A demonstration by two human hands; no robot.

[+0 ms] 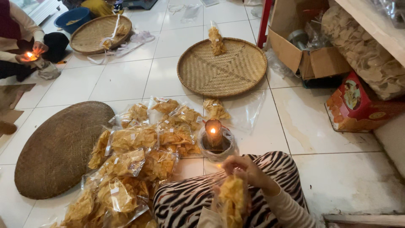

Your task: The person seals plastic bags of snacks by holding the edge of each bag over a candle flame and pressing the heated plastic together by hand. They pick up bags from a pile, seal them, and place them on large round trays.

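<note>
Sat on white tile: round woven tray [223, 69], upturned dark woven tray [59, 147], blue basin [72, 17], open cardboard box [310, 55], red printed carton [358, 105].

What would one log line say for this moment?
right hand: pinching bag top | left hand: under chip bag | lit candle: ahead | sealed bags: floor, left

A small lit oil lamp in a glass dish [214, 136] stands on the white tiled floor [122, 78], just ahead of the person's knees. Left of it lies a heap of clear plastic bags of yellow chips [135, 160], and left of that a dark round woven tray [59, 148]. Behind the lamp lies a pale round woven bamboo tray [228, 71], with an open brown cardboard box [310, 59] to its right.
</note>
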